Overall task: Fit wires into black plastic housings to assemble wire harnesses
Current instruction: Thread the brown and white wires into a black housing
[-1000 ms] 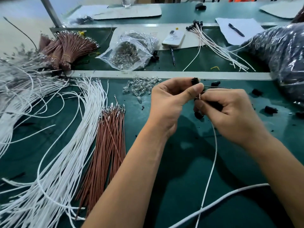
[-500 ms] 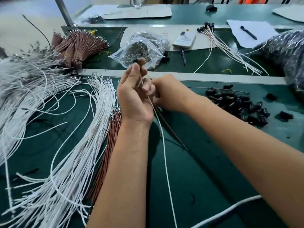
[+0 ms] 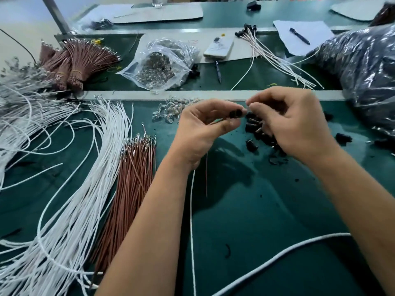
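My left hand [image 3: 203, 131] pinches a black plastic housing [image 3: 236, 113] between thumb and fingers. A white wire [image 3: 192, 221] and a thin brown wire [image 3: 206, 178] hang down from under its palm. My right hand [image 3: 297, 124] is curled, its thumb and forefinger pinched together at the housing's right end; what lies between those fingertips is too small to make out. Beneath the right hand a pile of loose black housings [image 3: 253, 128] lies on the green mat.
Loose white wires [image 3: 74, 184] and brown wires [image 3: 136, 180] lie left of my arms. Farther back are tied brown bundles [image 3: 79, 60], a clear bag of terminals [image 3: 158, 65], a phone [image 3: 219, 47], finished harnesses [image 3: 277, 58] and a dark plastic bag [image 3: 363, 71]. A thick white cable [image 3: 277, 259] crosses the near mat.
Both hands have moved right from the wire piles to above the housing pile, carrying a white and a brown wire. A black housing now sits in my left fingers.
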Available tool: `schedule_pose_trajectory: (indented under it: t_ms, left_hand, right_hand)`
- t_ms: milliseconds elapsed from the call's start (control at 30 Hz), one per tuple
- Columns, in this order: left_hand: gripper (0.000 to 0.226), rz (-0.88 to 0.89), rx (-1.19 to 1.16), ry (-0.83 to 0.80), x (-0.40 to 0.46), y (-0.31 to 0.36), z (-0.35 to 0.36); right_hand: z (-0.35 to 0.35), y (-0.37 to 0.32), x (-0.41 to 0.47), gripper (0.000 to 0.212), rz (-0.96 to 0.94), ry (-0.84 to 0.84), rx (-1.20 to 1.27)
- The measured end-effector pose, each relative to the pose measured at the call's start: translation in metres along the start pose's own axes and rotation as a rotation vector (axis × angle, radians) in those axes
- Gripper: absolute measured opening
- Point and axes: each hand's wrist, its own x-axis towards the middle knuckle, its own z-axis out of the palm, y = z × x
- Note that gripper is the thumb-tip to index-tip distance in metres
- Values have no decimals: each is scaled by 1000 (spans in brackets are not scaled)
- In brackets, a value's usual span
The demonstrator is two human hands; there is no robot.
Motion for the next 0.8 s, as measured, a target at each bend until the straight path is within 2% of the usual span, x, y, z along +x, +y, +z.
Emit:
schedule_pose_trajectory:
  t_ms: [133,367,800]
  left_hand:
    - [24,-12,67,-77,-2,-4,7]
    - [26,0,77,-116,-1,-9,8]
    - [26,19,53,-110,1,-12,5]
  right_hand:
    - [-2,4,-32,13,-111,121,51]
    - [0,3,-41,11,-159,205,87]
    - [3,-5,-44,6,-258,174,-35]
